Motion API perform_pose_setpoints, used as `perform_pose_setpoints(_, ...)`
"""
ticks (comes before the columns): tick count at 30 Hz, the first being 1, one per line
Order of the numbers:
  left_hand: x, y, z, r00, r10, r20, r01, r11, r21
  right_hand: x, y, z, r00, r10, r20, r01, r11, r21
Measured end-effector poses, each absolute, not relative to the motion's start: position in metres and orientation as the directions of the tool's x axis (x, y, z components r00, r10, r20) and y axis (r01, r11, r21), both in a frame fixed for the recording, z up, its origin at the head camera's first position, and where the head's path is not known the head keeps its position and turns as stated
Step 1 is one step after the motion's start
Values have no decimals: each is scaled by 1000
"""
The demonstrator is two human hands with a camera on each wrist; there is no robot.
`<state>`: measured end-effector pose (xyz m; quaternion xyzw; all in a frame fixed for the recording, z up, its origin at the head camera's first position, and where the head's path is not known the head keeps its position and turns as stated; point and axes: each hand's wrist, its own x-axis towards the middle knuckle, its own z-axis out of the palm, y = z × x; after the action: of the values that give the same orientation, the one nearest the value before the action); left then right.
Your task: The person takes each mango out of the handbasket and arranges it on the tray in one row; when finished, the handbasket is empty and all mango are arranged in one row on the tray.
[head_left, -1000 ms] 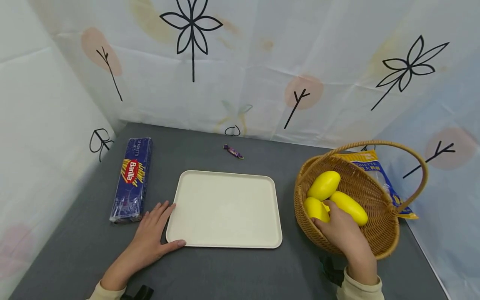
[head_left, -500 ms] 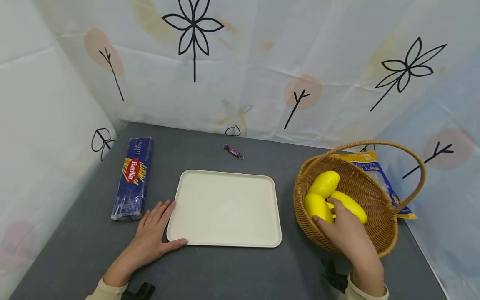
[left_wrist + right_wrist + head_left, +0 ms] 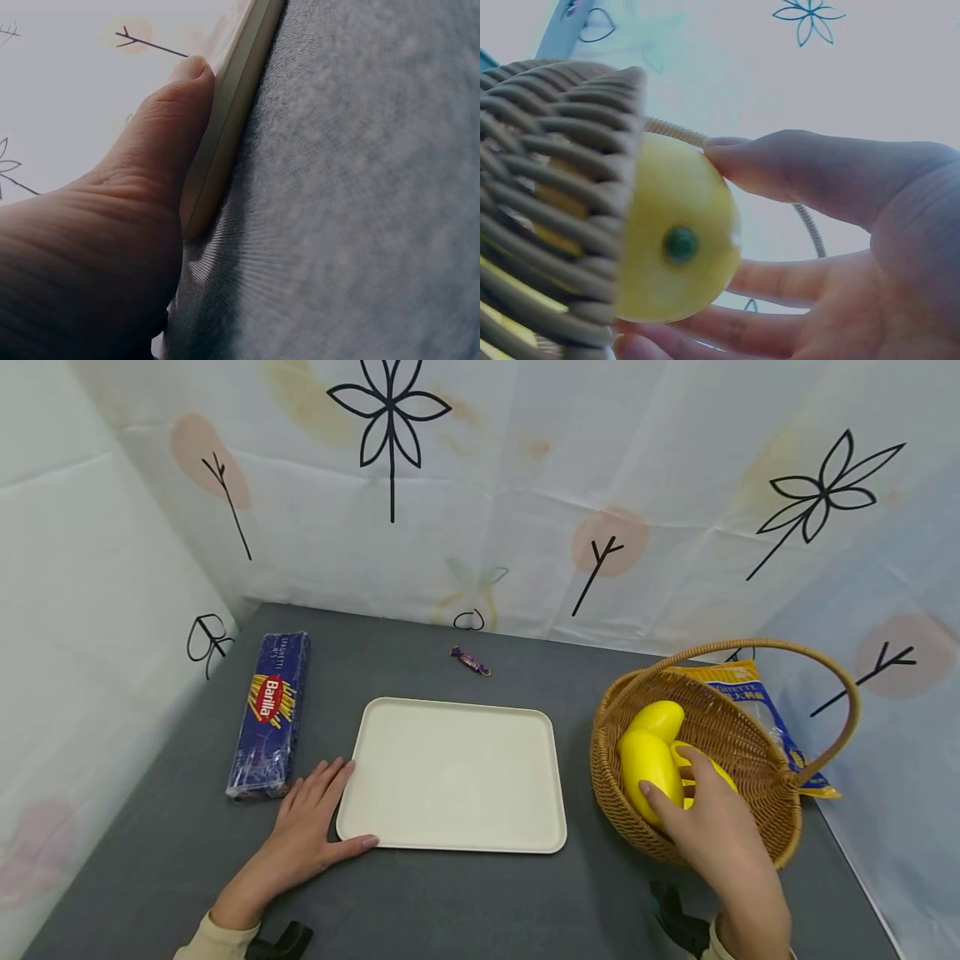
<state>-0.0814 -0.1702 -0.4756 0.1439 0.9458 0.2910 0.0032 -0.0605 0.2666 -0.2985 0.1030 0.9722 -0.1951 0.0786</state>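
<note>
My right hand [image 3: 723, 835] grips a smooth yellow oval fruit [image 3: 651, 777] inside the wicker basket [image 3: 750, 756]. In the right wrist view, the thumb lies on one side of this fruit [image 3: 660, 277] and the fingers on the other; its end bears a round green spot. Behind it in the basket is another yellow fruit [image 3: 662, 720], and a third yellow fruit [image 3: 727, 777] is partly hidden by my fingers. My left hand [image 3: 300, 839] lies spread at the left near corner of the cream tray [image 3: 457, 777], thumb along its near edge.
A blue Barilla spaghetti pack [image 3: 270, 718] lies on the grey table [image 3: 465, 910], left of the tray. Beyond the tray is a small purple wrapped candy [image 3: 470, 661]. A blue and yellow bag [image 3: 738, 677] is behind the basket, whose handle [image 3: 847, 710] arches at its right.
My right hand has closed round the near yellow fruit, which has come up and turned more upright, now overlapping the fruit behind. The left hand keeps its place at the tray.
</note>
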Motion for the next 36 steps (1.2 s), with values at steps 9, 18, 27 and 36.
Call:
perform_pose_setpoints(9, -82, -170, -476, -960, 272, 69, 264, 789, 556, -55, 259, -289, -968, 191, -162, 241, 884, -400)
perform_pose_setpoints(18, -82, -170, -474, -960, 272, 67, 263, 793, 550, -47, 245, -279, -982, 170, -80, 187, 875, -446)
perform_pose_setpoints(27, -81, -170, -476, -957, 275, 93, 280, 793, 541, -50, 219, -274, -999, 43, 0, 37, 870, -491)
perform_pose_setpoints(36, -82, -170, -476, -957, 277, 89, 279, 793, 541, -63, 193, -288, -994, -78, 81, -106, 885, -454)
